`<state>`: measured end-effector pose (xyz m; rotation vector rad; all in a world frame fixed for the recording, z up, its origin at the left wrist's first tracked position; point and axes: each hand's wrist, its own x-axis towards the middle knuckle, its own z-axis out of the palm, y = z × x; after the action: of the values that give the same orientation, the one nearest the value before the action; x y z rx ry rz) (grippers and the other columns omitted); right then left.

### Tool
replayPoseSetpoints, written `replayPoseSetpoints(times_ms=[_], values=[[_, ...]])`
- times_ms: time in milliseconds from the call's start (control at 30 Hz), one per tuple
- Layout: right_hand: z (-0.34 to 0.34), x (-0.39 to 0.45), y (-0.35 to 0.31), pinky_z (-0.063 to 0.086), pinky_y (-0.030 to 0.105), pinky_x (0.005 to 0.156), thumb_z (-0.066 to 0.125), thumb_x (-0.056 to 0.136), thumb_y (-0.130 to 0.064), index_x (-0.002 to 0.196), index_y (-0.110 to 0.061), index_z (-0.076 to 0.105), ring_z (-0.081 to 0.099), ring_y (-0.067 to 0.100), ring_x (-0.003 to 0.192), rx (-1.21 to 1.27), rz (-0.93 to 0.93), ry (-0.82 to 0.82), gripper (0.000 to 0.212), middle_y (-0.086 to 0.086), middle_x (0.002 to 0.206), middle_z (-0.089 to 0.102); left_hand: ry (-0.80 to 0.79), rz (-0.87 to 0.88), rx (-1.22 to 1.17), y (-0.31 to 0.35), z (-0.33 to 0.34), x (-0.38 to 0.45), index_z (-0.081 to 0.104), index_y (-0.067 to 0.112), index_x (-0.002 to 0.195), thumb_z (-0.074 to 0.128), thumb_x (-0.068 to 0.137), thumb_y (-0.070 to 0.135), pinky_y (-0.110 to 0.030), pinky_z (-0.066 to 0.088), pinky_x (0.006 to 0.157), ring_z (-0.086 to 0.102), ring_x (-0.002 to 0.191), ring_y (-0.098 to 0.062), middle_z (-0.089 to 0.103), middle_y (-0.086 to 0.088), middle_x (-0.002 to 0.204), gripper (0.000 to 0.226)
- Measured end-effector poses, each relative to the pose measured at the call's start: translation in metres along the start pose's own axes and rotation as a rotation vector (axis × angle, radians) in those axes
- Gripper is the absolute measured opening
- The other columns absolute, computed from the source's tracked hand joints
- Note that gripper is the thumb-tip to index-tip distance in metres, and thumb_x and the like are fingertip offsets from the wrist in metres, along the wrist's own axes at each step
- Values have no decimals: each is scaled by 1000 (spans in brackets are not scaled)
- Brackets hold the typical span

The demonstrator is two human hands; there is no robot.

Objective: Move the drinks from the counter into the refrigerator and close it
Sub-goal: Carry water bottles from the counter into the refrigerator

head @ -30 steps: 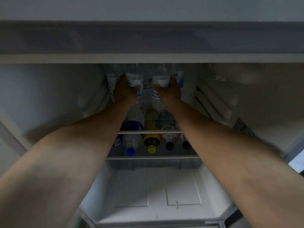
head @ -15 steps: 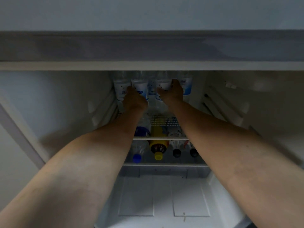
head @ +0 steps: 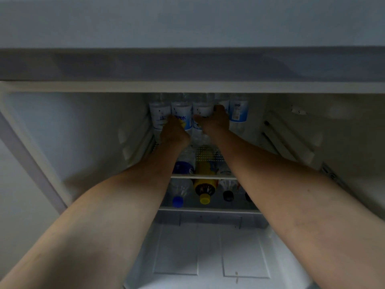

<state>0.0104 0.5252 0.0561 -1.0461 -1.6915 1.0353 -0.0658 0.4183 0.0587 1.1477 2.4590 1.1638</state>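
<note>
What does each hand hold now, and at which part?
Left hand grips a water bottle around its labelled body. Right hand grips the neighbouring bottle at the same part.

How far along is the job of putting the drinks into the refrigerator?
Done: several drinks already lie on the lower shelf, among them a yellow-capped bottle. In hand: the left hand and right hand grip water bottles in the upper row. Left: the refrigerator is open and must be closed. The counter is out of view.
</note>
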Motion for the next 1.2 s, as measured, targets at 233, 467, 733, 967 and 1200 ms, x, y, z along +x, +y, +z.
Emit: replayPoseSetpoints(times_ms=[233, 467, 733, 967, 1200], values=[[-3, -16, 17, 46, 23, 86, 85, 76, -31, 135, -12, 49, 60, 19, 114, 90, -28, -10, 72, 7, 133, 59, 107, 51, -222, -19, -3, -27, 42, -1, 134, 51, 93, -2, -28, 43, 99, 53, 122, -32, 52, -19, 133, 41], [-6, -51, 24, 40, 4, 70, 74, 87, -26, 128, -12, 55, 60, 14, 103, 87, 3, 132, 48, 4, 119, 62, 399, 145, -528, -27, 2, -79, 55, -6, 105, 45, 93, -6, -22, 42, 83, 58, 99, -28, 60, -17, 102, 16], [-44, -155, 21, 40, -2, 64, 67, 89, -19, 88, -40, 57, 57, -20, 79, 66, -176, 222, 23, -26, 83, 59, 323, 108, -894, -31, 8, -145, 54, 33, 87, 58, 87, 7, -31, 51, 70, 61, 77, -8, 63, 1, 87, 26], [-99, -262, 71, 47, 9, 69, 69, 88, -23, 98, -38, 62, 63, -5, 80, 99, -22, 242, 19, -19, 85, 66, 58, 154, -864, -64, 45, -223, 57, 29, 102, 63, 92, 14, -25, 54, 77, 65, 93, -16, 65, -5, 104, 19], [-152, -365, 119, 58, 32, 77, 69, 90, -19, 97, -38, 64, 61, 0, 80, 113, 234, 255, 20, -16, 85, 66, -226, 99, -699, -92, 64, -292, 55, 45, 98, 65, 92, 20, -33, 58, 74, 66, 84, -12, 66, 9, 95, 28]])
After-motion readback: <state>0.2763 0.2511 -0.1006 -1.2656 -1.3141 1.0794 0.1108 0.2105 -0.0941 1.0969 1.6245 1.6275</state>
